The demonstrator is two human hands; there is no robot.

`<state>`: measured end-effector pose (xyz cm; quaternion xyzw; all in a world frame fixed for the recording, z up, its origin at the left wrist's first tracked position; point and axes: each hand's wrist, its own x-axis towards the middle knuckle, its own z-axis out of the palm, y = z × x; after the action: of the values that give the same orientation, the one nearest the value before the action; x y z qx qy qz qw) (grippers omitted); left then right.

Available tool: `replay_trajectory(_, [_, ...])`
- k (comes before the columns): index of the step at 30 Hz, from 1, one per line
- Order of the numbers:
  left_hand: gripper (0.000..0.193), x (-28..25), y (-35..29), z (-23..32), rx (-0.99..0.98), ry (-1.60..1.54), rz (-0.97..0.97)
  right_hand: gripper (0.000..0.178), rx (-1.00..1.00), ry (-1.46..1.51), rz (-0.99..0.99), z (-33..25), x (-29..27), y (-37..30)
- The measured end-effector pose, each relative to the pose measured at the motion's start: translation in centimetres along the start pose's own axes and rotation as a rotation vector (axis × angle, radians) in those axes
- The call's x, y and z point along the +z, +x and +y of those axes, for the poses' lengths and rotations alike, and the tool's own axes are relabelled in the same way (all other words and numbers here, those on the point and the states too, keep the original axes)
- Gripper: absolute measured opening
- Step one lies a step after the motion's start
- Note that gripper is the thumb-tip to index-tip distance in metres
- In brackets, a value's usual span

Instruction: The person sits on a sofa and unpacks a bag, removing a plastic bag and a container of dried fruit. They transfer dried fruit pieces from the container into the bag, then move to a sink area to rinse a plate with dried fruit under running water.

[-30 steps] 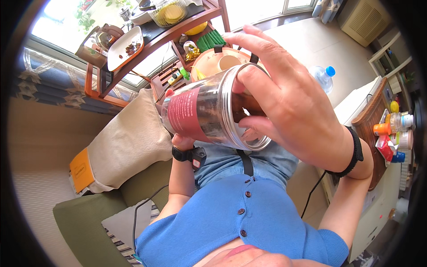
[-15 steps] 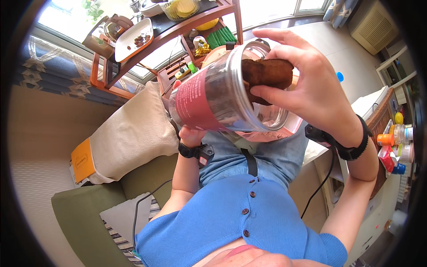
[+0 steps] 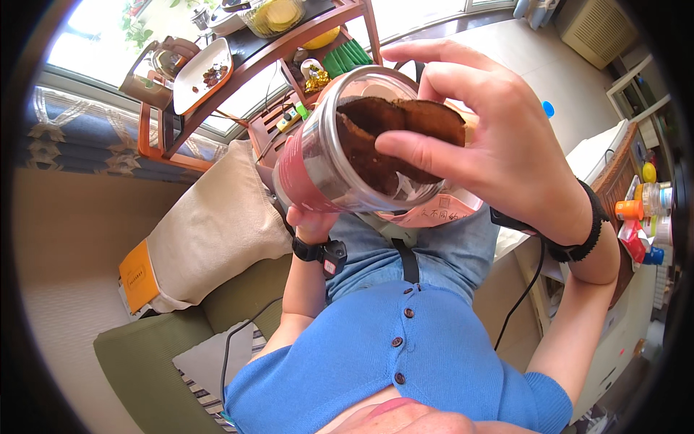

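Note:
A clear jar (image 3: 324, 123) with a metal-coloured rim and a dark red label is tilted above my lap, its mouth facing right. My left hand (image 3: 314, 221) holds it from below at the base; most of those fingers are behind the jar. At the mouth, my right hand (image 3: 499, 123) pinches a dark brown, leathery piece that looks like dried citrus peel (image 3: 365, 145). My thumb lies on its near face, and the other fingers are behind it. The piece spreads across the jar's opening. Behind the jar shows part of a pink container (image 3: 448, 211).
A wooden cart (image 3: 264, 61) at the far left bears a white tray (image 3: 204, 76) with small brown bits. A cloth-covered armrest (image 3: 217, 224) lies left of my legs. Bottles (image 3: 654, 213) stand on a surface at right. Cables run from both wrist devices.
The dried peel has turned, showing its broad, open side across the jar's mouth. My right hand has shifted slightly left, and the jar's mouth has turned more toward me.

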<state>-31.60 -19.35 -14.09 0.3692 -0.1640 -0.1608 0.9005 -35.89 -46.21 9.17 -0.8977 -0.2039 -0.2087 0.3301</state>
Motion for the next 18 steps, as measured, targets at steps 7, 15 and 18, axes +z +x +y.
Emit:
replay_trajectory(7, [0.118, -0.6, -0.5, 0.0, 0.007, 0.08, 0.033, 0.019, 0.026, 0.229, 0.124, -0.9, -0.6, 0.9])
replay_trajectory(15, [0.117, 0.0, -0.7, -0.4, 0.082, 0.129, 0.074, 0.013, 0.042, 0.422, 0.149, -1.3, -0.9, 0.1])
replay_trajectory(18, [0.116, 0.4, -0.5, -0.4, 0.087, 0.094, 0.035, 0.015, 0.129, 0.662, 0.08, -0.9, -1.5, 0.2])
